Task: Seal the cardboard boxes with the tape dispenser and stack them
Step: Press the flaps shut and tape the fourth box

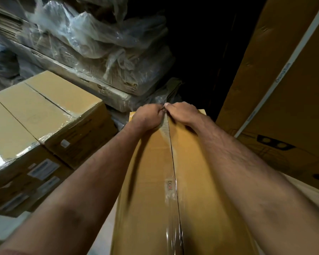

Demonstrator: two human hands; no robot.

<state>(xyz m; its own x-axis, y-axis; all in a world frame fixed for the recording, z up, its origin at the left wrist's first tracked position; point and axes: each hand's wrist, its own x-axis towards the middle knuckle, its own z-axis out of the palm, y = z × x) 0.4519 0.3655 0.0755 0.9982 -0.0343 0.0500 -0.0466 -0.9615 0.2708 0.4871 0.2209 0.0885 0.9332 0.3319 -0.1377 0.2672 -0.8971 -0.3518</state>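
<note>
Stacked cartons [44, 115] crowding left, both hands [147, 115] [182, 113] pinching tape [165, 124] at box [151, 181] far edge

We saw both hands at the far end of the long cardboard box [151, 181], the left hand [147, 115] and right hand [184, 112] pinching clear tape [165, 124] over its centre seam. Taped boxes [41, 115] sat stacked at left, a large carton [284, 80] at right.
</note>
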